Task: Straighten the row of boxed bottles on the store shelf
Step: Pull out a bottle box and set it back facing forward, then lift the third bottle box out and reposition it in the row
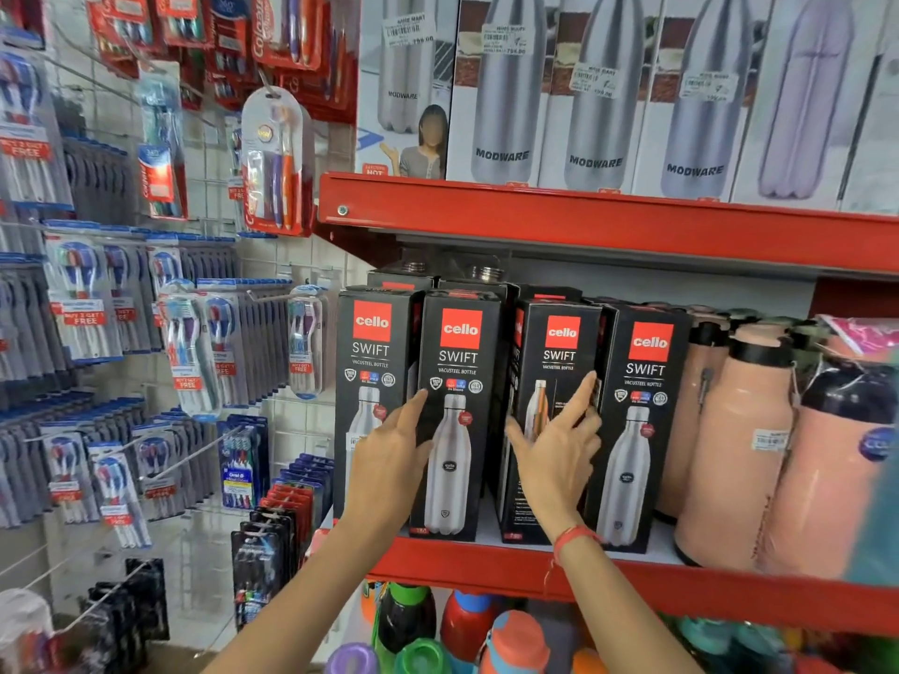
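Observation:
Several black Cello Swift bottle boxes stand in a row on the red shelf (486, 566). The leftmost box (372, 352) and the second box (459, 381) face forward. The third box (554, 352) is turned and sits a little further back, showing its side. The fourth box (642, 406) faces forward. More boxes stand behind them. My left hand (389, 454) lies flat over the seam between the first and second boxes, fingers apart. My right hand (559, 445) rests with spread fingers on the front of the third box, forefinger at its right edge.
Peach flasks (749, 430) stand right of the boxes. White Modware bottle boxes (603, 99) fill the shelf above. Coloured bottles (462, 625) sit below. Toothbrush packs (194, 342) hang on pegs at the left, close to the shelf's end.

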Motion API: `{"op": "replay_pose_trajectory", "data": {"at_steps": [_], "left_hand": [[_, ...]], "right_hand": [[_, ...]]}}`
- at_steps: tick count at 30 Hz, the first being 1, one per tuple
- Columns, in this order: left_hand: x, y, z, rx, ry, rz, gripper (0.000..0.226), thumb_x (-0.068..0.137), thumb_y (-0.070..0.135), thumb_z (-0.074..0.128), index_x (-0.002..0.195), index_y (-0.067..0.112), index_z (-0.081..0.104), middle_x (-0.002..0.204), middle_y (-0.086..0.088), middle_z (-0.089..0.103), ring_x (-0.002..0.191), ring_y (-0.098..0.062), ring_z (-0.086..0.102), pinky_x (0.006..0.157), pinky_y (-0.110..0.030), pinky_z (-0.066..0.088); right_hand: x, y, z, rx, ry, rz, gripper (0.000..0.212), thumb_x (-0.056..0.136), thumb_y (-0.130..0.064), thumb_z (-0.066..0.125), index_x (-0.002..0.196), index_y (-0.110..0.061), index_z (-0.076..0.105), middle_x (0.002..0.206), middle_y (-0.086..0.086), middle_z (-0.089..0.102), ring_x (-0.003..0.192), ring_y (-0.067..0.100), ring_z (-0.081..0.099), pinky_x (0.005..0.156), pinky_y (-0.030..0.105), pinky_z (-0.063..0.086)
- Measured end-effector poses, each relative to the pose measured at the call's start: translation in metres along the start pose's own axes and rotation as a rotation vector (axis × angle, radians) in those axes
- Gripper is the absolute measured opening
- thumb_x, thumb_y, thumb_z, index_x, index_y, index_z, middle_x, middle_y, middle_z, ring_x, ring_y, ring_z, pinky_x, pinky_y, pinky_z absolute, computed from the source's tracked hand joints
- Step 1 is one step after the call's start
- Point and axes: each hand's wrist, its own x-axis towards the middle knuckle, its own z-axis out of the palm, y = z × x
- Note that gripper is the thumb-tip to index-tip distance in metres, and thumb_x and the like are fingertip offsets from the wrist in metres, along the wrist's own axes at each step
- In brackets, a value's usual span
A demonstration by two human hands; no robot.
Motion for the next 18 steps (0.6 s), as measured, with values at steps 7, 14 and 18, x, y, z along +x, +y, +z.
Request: {"op": "replay_pose_trajectory", "data": {"at_steps": [7,14,18], "left_hand": [[0.000,0.016,-0.007,-0.131,0.044,0.099,0.049,0.086,0.021,0.066,0.132,0.016,0.051,0.124,-0.009,0.066,0.100,-0.025,0.067,0.085,-0.037,0.053],[0.011,0.047,-0.006,-0.305,-0.025,0.163,0.070,0.073,0.046,0.073,0.133,0.017,0.051,0.128,-0.002,0.062,0.109,-0.016,0.062,0.092,-0.032,0.050],[0.000,0.054,-0.006,-0.540,-0.197,0.054,0.094,0.056,0.053,0.079,0.136,0.014,0.048,0.131,0.005,0.059,0.113,0.000,0.056,0.092,-0.015,0.048]], "right_hand": [[-0.004,0.007,-0.035,0.226,-0.008,-0.122,0.112,0.078,-0.039,0.073,0.147,-0.039,-0.016,0.145,0.023,0.028,0.129,0.037,0.037,0.103,0.051,0.040],[0.000,0.006,-0.107,0.395,-0.152,-0.237,0.115,0.066,-0.051,0.079,0.142,-0.058,-0.007,0.152,-0.002,0.029,0.136,0.001,0.027,0.113,0.037,0.027],[-0.011,0.017,-0.135,0.530,-0.320,-0.230,0.119,0.052,-0.060,0.082,0.138,-0.065,0.001,0.137,-0.028,0.047,0.127,0.001,0.047,0.104,0.039,0.042]]}}
